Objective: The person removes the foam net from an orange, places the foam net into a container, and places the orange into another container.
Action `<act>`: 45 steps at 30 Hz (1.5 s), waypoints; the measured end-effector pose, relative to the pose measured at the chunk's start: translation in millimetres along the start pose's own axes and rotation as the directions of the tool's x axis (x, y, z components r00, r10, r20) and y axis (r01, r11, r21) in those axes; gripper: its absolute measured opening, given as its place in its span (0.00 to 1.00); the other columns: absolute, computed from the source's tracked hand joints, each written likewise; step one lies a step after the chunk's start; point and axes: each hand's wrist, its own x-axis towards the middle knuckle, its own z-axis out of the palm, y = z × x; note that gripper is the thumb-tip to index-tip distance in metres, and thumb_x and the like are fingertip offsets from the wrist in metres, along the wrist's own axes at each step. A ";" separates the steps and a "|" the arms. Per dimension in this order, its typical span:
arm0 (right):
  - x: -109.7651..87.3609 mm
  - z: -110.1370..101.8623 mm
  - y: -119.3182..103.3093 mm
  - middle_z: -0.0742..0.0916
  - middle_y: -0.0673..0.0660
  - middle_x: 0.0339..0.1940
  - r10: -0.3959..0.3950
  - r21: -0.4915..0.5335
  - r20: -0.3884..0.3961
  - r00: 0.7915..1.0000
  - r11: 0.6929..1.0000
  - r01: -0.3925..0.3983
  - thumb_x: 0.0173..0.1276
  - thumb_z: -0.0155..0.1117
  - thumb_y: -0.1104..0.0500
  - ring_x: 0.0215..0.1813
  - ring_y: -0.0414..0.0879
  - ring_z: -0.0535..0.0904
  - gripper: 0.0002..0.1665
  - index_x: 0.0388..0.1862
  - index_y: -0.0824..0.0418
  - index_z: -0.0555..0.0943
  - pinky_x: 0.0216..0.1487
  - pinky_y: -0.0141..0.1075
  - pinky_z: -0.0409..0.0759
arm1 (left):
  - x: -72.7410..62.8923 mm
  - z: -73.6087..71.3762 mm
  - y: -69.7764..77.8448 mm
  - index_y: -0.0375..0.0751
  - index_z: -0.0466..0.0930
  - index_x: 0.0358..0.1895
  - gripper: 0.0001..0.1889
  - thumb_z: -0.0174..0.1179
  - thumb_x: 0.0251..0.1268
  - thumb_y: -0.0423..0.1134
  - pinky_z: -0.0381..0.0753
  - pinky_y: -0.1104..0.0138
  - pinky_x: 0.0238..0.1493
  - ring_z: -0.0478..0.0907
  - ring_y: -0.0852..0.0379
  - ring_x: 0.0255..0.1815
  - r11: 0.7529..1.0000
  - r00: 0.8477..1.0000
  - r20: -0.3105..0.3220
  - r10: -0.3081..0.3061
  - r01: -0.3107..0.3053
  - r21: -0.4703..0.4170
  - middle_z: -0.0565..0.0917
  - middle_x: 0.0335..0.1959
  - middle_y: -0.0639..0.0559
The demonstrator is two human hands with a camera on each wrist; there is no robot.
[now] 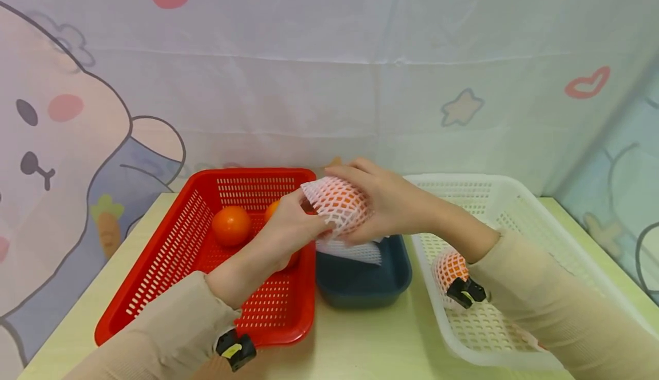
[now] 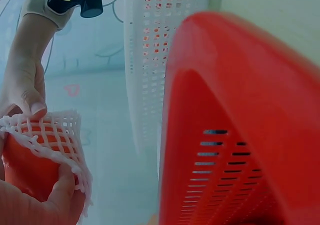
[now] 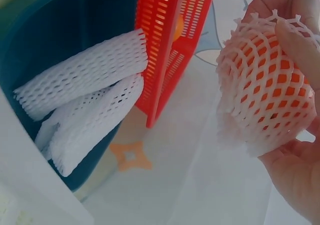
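Both hands hold one orange (image 2: 27, 167) partly covered by a white foam net sleeve (image 1: 340, 200), above the dark blue bin. My left hand (image 1: 288, 222) grips the orange and the sleeve's edge from the left; the left wrist view shows bare peel at this open end. From the right, my right hand (image 1: 388, 200) holds the netted fruit, fingers over the top and thumb lower down. Mesh covers the orange on the side seen in the right wrist view. More foam net sleeves (image 3: 90, 75) lie flattened in the dark blue bin (image 1: 360, 297).
On the left a red basket (image 1: 304, 317) contains oranges (image 1: 231, 226), partly hidden by my left arm. The white basket (image 1: 494, 357) at right has a netted orange (image 1: 452, 268) inside, and my right arm passes over it. A printed curtain (image 1: 319, 94) hangs behind.
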 end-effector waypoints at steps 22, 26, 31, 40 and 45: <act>-9.5 -11.3 8.6 0.80 0.56 0.57 0.015 -0.023 -0.029 0.999 1.000 -0.016 0.39 0.81 0.55 0.53 0.48 0.78 0.50 0.64 0.63 0.71 0.51 0.39 0.78 | 9.2 -6.4 -1.4 0.38 0.66 0.61 0.25 0.58 0.59 0.29 0.81 0.63 0.44 0.75 0.49 0.44 0.996 0.997 0.021 -0.079 0.079 -0.034 0.75 0.51 0.41; -11.0 -12.9 11.7 0.82 0.57 0.53 -0.004 -0.035 -0.058 0.998 0.999 0.002 0.38 0.81 0.56 0.47 0.46 0.81 0.47 0.61 0.64 0.74 0.47 0.38 0.79 | 10.2 -7.3 -1.8 0.38 0.65 0.62 0.26 0.58 0.60 0.30 0.81 0.63 0.45 0.75 0.49 0.45 0.995 0.995 0.027 -0.094 0.095 -0.022 0.74 0.52 0.41; -12.6 -14.1 14.0 0.85 0.57 0.48 -0.015 -0.027 -0.089 0.996 1.000 0.013 0.40 0.79 0.59 0.37 0.41 0.80 0.41 0.58 0.64 0.77 0.37 0.33 0.79 | 9.9 -10.7 -1.8 0.38 0.63 0.64 0.27 0.57 0.60 0.30 0.80 0.61 0.47 0.74 0.47 0.47 0.995 0.994 0.044 -0.101 0.101 -0.014 0.73 0.54 0.40; -13.5 -15.1 13.7 0.86 0.57 0.44 -0.036 -0.036 -0.116 0.993 0.999 0.032 0.43 0.78 0.62 0.26 0.39 0.71 0.36 0.54 0.64 0.79 0.27 0.30 0.71 | 8.8 -14.5 0.0 0.38 0.61 0.65 0.28 0.57 0.61 0.30 0.79 0.60 0.49 0.72 0.46 0.51 0.994 0.992 0.064 -0.107 0.108 -0.023 0.71 0.55 0.40; -14.3 -16.0 13.5 0.86 0.55 0.44 -0.038 -0.028 -0.112 0.993 0.999 0.036 0.45 0.77 0.62 0.30 0.38 0.77 0.33 0.54 0.63 0.80 0.30 0.30 0.77 | 8.1 -17.1 0.4 0.38 0.57 0.68 0.32 0.58 0.60 0.31 0.78 0.59 0.50 0.71 0.45 0.54 0.993 0.992 0.064 -0.110 0.112 -0.030 0.68 0.57 0.40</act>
